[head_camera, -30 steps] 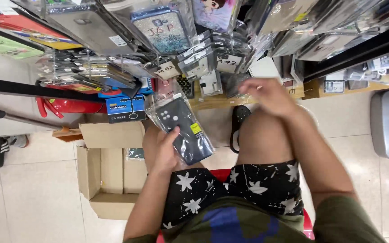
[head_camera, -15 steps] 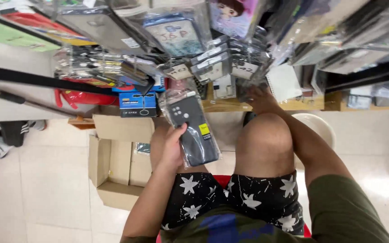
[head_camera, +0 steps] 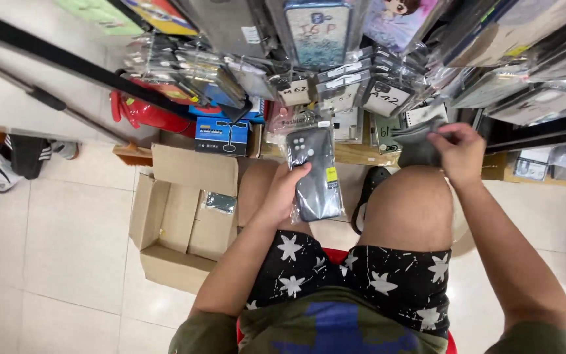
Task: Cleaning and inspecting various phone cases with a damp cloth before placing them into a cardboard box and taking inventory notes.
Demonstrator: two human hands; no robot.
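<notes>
My left hand (head_camera: 287, 191) grips a dark phone case in a clear plastic sleeve (head_camera: 316, 172), held upright above my left knee. My right hand (head_camera: 458, 151) pinches a grey-green packaged phone case (head_camera: 416, 145) at the low end of the hanging rows, just over my right knee (head_camera: 409, 203). Rows of bagged phone cases (head_camera: 335, 78) hang on a rack right in front of both hands. I sit on a red seat, in black shorts with white stars.
An open cardboard box (head_camera: 185, 210) with one dark packet inside stands on the tiled floor to my left. Behind it are a blue box (head_camera: 221, 136) and a red object (head_camera: 145, 113). A black sandal (head_camera: 369, 195) lies between my knees. Shoes (head_camera: 8, 160) lie far left.
My right hand has come out from behind my knee and now pinches a grey-green case at the rack. The left hand still holds the dark case, slightly lower.
</notes>
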